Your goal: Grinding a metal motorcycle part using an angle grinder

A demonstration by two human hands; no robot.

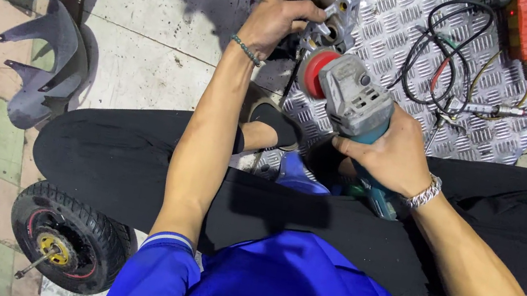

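Embossed steel tread plate (398, 28) covers the floor ahead of us. Our left hand (284, 16) clamps a small grey cast-metal bracket (332, 27) against it; our right hand (391, 151) grips a grey-and-teal angle grinder (356, 106), red disc (317, 71) just below the bracket. We judge light pressure best, fingers clear of the disc.

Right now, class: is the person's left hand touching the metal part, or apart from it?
Touching. The head view shows the left hand with its fingers wrapped over the metal part, no gap between them.

Tangled cables (448, 65) crowd the plate right of the hands; bare tiles (148, 29) lie left.
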